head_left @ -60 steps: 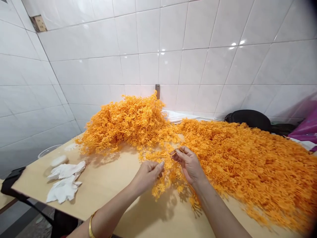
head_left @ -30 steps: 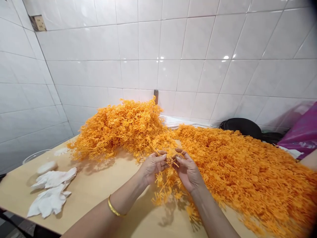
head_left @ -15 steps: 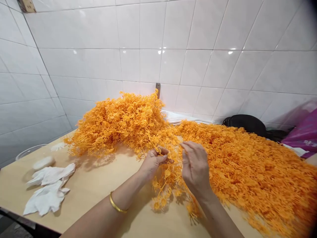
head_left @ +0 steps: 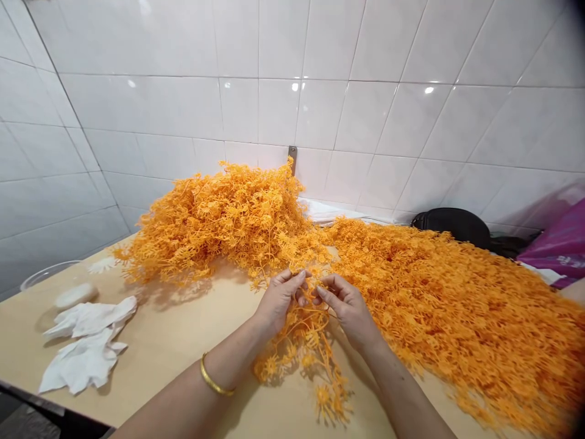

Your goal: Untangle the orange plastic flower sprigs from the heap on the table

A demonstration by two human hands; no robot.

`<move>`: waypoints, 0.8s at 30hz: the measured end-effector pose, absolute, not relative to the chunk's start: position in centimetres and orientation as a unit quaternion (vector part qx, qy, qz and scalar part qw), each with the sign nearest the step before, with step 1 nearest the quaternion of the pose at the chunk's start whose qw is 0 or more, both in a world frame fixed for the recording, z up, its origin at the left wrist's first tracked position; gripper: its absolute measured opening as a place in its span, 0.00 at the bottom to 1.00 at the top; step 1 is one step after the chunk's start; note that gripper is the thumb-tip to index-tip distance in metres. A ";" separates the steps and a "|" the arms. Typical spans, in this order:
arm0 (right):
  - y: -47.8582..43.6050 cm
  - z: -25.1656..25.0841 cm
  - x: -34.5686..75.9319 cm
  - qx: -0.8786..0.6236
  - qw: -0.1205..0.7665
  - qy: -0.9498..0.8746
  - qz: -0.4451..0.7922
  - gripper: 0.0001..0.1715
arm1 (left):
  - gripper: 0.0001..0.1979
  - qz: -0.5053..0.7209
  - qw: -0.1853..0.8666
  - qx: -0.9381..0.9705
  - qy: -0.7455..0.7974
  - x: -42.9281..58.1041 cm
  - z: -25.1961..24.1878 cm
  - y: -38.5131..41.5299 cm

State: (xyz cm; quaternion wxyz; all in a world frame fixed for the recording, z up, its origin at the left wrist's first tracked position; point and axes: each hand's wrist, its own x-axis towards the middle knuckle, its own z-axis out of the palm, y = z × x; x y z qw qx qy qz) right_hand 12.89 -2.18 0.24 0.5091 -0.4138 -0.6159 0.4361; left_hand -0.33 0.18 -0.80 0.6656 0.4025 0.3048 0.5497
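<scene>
Near the middle of the table, my left hand (head_left: 278, 300) pinches an orange artificial flower sprig (head_left: 315, 341) between thumb and fingers. My right hand (head_left: 348, 308) is closed in a pinch close beside it, at the upper part of the same sprig. Its branching stems and spiky blooms hang below both hands towards the table's front. Just behind my left hand rises a tall heap of orange sprigs (head_left: 228, 219). A wide, lower mass of loose orange pieces (head_left: 466, 305) spreads to the right of my right hand. My fingertips partly hide the held stem.
White crumpled cloths (head_left: 86, 347) and a round whitish object (head_left: 75, 296) lie on the table (head_left: 183, 341) at left. A clear rim (head_left: 46, 274) shows at the left edge. A black case (head_left: 452, 225) and purple bag (head_left: 555, 238) stand at back right, before the tiled wall (head_left: 365, 116).
My right hand has moved left and in to my left hand, its fingers now pinching at the sprig. The hanging blooms have shifted left and down.
</scene>
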 end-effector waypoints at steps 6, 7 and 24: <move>-2.1 -0.2 12.6 -0.408 0.489 -0.611 0.470 0.12 | 0.10 0.539 0.703 0.370 0.281 -0.2 -1.4 0.5; -2.0 -0.4 12.5 -0.419 0.497 -0.613 0.449 0.12 | 0.10 0.535 0.708 0.366 0.280 -0.1 -1.3 0.4; 0.0 0.5 20.3 -0.559 0.729 -0.348 0.189 0.07 | 0.12 0.480 0.727 0.397 0.288 -0.3 -1.3 -0.8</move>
